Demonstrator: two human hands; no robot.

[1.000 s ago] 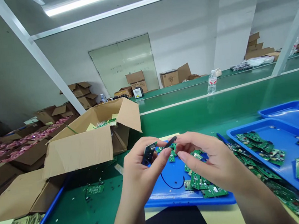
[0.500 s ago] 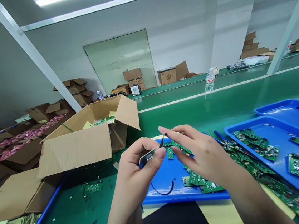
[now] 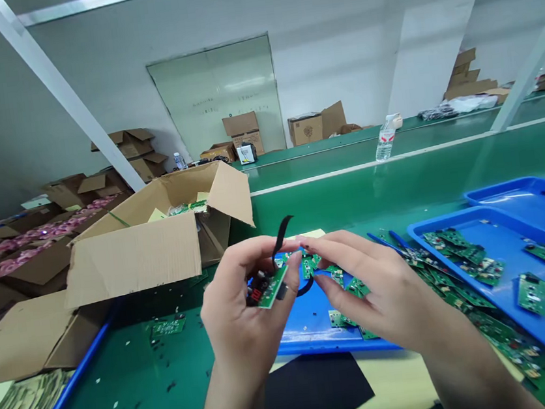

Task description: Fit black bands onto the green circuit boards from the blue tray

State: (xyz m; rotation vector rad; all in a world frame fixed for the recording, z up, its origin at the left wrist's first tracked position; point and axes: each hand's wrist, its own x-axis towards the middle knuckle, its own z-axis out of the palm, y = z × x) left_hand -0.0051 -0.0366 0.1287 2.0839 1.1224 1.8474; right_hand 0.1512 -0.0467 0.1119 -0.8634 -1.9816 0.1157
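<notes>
My left hand (image 3: 245,306) is closed around a small green circuit board (image 3: 273,288) with a red and black part on its face, tilted between thumb and fingers. A thin black strip (image 3: 280,238) curls up by the left fingertips, and a black curve also shows below them; whether it is one strip I cannot tell. My right hand (image 3: 374,281) has its index tip against or close to the left fingertips, its thumb apart below. A tiny dark spot shows at that index tip. Beneath both hands lies a blue tray (image 3: 307,339) holding several green boards (image 3: 347,317).
A large open carton (image 3: 133,256) stands left. At right are blue trays (image 3: 535,240) with boards, and loose boards (image 3: 504,335) lie beside them. Black sheet (image 3: 318,393) and yellow paper (image 3: 395,381) lie in front. A water bottle (image 3: 384,139) stands further back.
The board in my left hand has turned, showing its red part. The black strip now curls upward; the curve seen low over the tray is gone from there. My right thumb and index remain apart.
</notes>
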